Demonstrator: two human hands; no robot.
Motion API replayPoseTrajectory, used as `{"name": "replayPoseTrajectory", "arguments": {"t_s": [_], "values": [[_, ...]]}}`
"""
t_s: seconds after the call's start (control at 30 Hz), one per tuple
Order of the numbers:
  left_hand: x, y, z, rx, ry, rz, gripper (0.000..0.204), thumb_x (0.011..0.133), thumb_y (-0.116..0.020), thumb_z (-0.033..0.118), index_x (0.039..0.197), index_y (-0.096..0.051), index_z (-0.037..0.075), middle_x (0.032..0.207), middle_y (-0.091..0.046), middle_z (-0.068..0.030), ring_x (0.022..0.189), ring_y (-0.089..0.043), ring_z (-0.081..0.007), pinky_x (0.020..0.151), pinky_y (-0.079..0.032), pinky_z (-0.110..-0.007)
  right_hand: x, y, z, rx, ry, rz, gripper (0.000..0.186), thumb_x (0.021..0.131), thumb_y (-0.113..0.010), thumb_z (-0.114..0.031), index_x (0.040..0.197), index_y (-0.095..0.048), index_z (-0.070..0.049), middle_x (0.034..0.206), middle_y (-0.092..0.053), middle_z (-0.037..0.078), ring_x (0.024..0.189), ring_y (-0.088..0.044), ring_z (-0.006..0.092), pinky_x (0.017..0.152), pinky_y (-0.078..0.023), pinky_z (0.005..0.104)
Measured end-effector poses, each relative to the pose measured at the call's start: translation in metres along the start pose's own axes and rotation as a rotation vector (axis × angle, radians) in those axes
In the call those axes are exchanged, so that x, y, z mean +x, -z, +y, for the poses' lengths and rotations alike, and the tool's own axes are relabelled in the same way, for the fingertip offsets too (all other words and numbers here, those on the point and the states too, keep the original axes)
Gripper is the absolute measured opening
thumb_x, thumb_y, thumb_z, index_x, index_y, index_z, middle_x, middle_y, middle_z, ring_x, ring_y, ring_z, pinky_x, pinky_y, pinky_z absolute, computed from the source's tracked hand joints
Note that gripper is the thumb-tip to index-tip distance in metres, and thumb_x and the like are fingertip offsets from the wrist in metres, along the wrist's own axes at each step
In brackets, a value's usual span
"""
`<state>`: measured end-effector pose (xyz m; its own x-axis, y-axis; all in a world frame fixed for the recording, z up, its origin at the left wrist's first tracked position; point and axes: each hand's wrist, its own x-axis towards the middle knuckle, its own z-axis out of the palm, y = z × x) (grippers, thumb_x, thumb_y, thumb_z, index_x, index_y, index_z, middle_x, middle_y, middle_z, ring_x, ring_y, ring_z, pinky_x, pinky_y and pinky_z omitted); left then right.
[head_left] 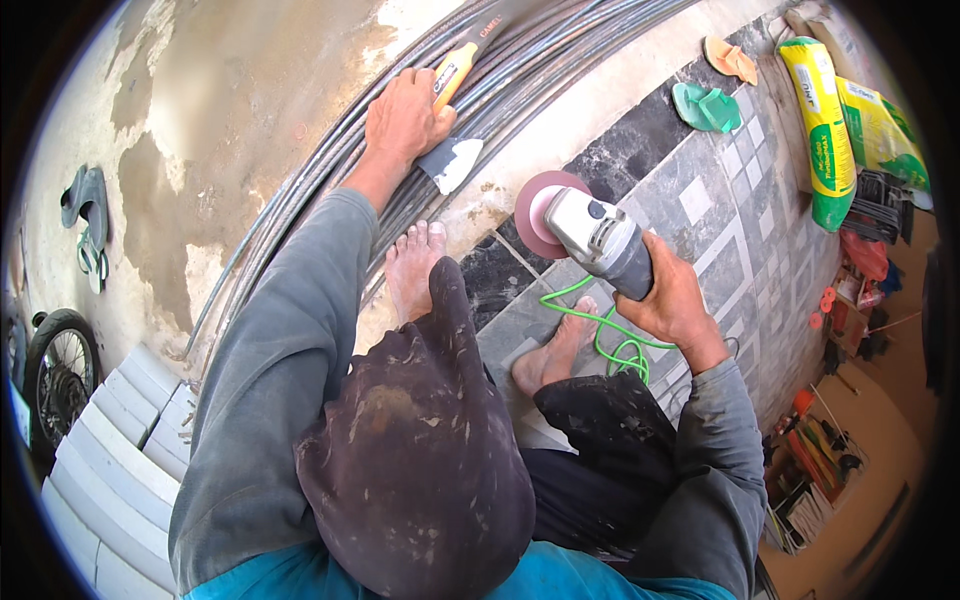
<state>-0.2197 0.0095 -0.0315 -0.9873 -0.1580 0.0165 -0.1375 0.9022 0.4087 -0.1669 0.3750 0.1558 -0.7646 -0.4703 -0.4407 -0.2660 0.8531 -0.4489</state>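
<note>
My left hand (398,118) is closed around the yellow handle (455,72) of an axe, close to its head. The dark axe head (450,163), with a bright, pale cutting edge, sticks out below my thumb over a bundle of bars. The far end of the handle is dark grey and points up and away. In my right hand (668,302) is a grey and white angle grinder (602,236), gripped by its body. Its reddish-brown disc (538,214) faces the axe head, with a gap between them. My bare feet stand on either side below.
A bright green cord (625,355) coils beside my right foot. Long dark bars (300,200) curve along the floor. Sandals (706,107), yellow-green bags (822,130) and assorted tools (820,455) lie to the right. Pale slabs (110,460) and a wheel (62,375) are at left.
</note>
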Motion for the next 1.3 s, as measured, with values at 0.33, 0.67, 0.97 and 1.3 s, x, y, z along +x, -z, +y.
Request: {"name": "replayPoseTrajectory", "arguments": {"t_s": [0.33, 0.67, 0.97, 1.3], "values": [[0.007, -0.005, -0.015, 0.039, -0.149, 0.005, 0.055, 0.08, -0.081, 0.042, 0.124, -0.067, 0.011, 0.11, -0.066, -0.0121, 0.101, -0.069, -0.0342, 0.084, -0.057, -0.045, 0.02, -0.026, -0.009, -0.051, 0.044, -0.062, 0.075, 0.07, -0.08, -0.018, 0.138, -0.051, -0.005, 0.117, -0.069, 0.023, 0.106, -0.069, 0.0436, 0.089, -0.057, 0.0494], [0.009, -0.003, -0.015, -0.013, -0.151, 0.004, 0.065, 0.077, -0.083, 0.051, 0.127, -0.072, 0.01, 0.118, -0.066, -0.0091, 0.118, -0.059, -0.0293, 0.102, -0.05, -0.045, 0.042, -0.071, -0.021, -0.132, 0.179, -0.035, 0.078, 0.069, -0.081, -0.018, 0.138, -0.047, -0.004, 0.108, -0.067, 0.019, 0.098, -0.069, 0.0415, 0.083, -0.057, 0.0488], [0.017, -0.015, -0.027, -0.078, -0.227, 0.028, 0.064, 0.079, -0.08, 0.044, 0.128, -0.072, 0.005, 0.115, -0.064, -0.0135, 0.115, -0.057, -0.0319, 0.105, -0.047, -0.044, 0.061, -0.091, -0.015, -0.105, 0.165, -0.014, 0.078, 0.07, -0.082, -0.021, 0.138, -0.048, -0.004, 0.113, -0.067, 0.02, 0.105, -0.068, 0.0411, 0.086, -0.057, 0.0492], [0.017, -0.017, -0.033, -0.051, -0.209, -0.028, 0.063, 0.079, -0.081, 0.047, 0.129, -0.073, 0.009, 0.121, -0.065, -0.0103, 0.121, -0.056, -0.0289, 0.108, -0.045, -0.044, 0.065, -0.092, -0.007, -0.071, 0.137, -0.126, 0.077, 0.07, -0.079, -0.018, 0.139, -0.049, -0.005, 0.118, -0.068, 0.023, 0.106, -0.068, 0.0442, 0.092, -0.056, 0.0493]]}}
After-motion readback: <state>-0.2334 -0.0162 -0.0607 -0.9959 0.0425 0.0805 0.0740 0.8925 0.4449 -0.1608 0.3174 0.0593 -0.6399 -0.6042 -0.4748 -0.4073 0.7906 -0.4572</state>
